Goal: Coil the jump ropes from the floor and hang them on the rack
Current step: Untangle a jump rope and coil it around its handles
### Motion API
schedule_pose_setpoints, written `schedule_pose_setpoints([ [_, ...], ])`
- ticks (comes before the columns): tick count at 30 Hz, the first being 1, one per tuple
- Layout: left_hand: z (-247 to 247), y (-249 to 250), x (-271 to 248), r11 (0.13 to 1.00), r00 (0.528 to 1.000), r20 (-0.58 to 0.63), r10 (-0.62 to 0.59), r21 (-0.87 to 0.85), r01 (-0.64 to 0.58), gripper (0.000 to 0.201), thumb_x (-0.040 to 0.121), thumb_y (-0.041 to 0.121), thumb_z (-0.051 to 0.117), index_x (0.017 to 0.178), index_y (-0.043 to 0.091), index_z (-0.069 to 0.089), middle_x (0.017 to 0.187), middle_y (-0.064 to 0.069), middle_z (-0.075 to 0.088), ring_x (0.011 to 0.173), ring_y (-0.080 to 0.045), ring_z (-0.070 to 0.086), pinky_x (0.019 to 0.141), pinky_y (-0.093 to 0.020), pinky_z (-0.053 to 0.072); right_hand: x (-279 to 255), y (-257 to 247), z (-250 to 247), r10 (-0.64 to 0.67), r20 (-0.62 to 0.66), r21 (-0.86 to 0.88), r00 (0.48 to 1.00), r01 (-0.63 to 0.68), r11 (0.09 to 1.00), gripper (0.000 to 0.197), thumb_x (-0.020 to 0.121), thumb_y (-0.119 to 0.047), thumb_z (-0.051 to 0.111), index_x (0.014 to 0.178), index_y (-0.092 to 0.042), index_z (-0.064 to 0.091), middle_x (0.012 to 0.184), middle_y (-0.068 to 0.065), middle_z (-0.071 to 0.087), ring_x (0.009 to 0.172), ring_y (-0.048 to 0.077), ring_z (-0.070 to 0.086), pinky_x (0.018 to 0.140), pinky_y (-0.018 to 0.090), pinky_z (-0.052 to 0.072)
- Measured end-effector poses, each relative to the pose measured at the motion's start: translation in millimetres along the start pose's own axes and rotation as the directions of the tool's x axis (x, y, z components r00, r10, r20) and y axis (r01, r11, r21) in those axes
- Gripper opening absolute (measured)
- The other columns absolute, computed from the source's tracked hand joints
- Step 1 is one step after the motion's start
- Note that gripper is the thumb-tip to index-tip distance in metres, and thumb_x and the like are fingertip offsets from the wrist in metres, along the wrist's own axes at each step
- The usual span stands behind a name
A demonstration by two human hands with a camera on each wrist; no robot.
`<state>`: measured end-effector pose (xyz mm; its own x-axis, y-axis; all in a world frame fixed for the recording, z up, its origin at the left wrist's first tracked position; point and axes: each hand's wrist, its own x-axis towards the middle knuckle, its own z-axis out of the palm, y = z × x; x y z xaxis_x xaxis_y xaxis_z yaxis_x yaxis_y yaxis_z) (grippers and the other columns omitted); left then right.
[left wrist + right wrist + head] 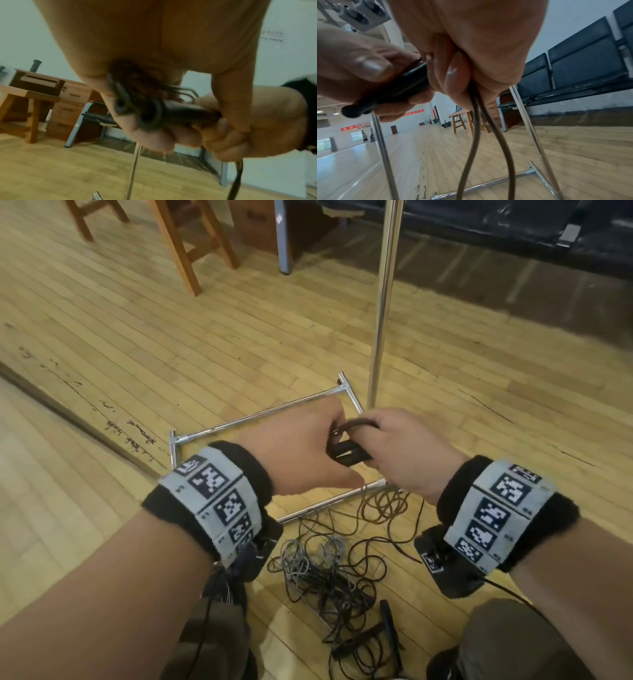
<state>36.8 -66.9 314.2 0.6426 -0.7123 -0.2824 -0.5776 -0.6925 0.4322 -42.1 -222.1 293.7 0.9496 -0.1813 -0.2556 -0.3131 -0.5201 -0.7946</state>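
My two hands meet low in front of the rack. My left hand (308, 450) grips a pair of black jump rope handles (349, 456) side by side; the left wrist view shows their butt ends (137, 112) sticking out of my curled fingers. My right hand (404, 446) holds the other end of the handles together with the dark cord (359, 424). From its curled fingers two strands of the cord (475, 121) hang down to the floor. More ropes lie tangled on the floor (325, 573) below my wrists.
The chrome rack has a rectangular base (260, 419) on the wooden floor and an upright pole (383, 302) just beyond my hands. Loose black handles (363, 642) lie by my knees. Wooden stools (185, 241) and a dark bench (513, 231) stand behind.
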Motion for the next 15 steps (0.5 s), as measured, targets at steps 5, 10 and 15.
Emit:
schedule_pose_setpoints([
  [5, 15, 5, 5, 0.998, 0.998, 0.047, -0.032, -0.054, 0.034, 0.028, 0.085, 0.040, 0.073, 0.100, 0.032, 0.051, 0.082, 0.009, 0.067, 0.052, -0.006, 0.064, 0.040, -0.013, 0.040, 2, -1, -8, -0.050, 0.040, -0.022, 0.998, 0.051, 0.998, 0.024, 0.100, -0.030, 0.054, 0.091, -0.016, 0.071, 0.082, 0.010, 0.072, 0.078, 0.031, 0.066, 0.076, 0.054, 0.057],
  [10, 18, 2, 9, 1.000, 0.995, 0.094, -0.028, 0.008, 0.027, 0.018, 0.087, 0.039, 0.069, 0.079, 0.029, 0.056, 0.066, 0.007, 0.058, 0.055, -0.008, 0.053, 0.047, -0.021, 0.034, 0, 9, -33, -0.092, 0.185, -0.090, 0.978, 0.110, 0.990, 0.013, 0.094, -0.043, 0.066, 0.095, -0.032, 0.071, 0.070, -0.005, 0.069, 0.060, 0.020, 0.058, 0.060, 0.040, 0.050],
  [15, 22, -4, 10, 1.000, 0.994, 0.105, -0.018, 0.025, 0.016, 0.017, 0.092, 0.037, 0.066, 0.082, 0.031, 0.053, 0.071, 0.007, 0.059, 0.059, -0.011, 0.054, 0.052, -0.025, 0.036, -3, 30, -53, -0.109, 0.162, 0.004, 0.981, 0.110, 0.994, 0.010, 0.094, -0.038, 0.067, 0.101, -0.033, 0.073, 0.067, -0.008, 0.063, 0.060, 0.007, 0.056, 0.061, 0.025, 0.051],
])
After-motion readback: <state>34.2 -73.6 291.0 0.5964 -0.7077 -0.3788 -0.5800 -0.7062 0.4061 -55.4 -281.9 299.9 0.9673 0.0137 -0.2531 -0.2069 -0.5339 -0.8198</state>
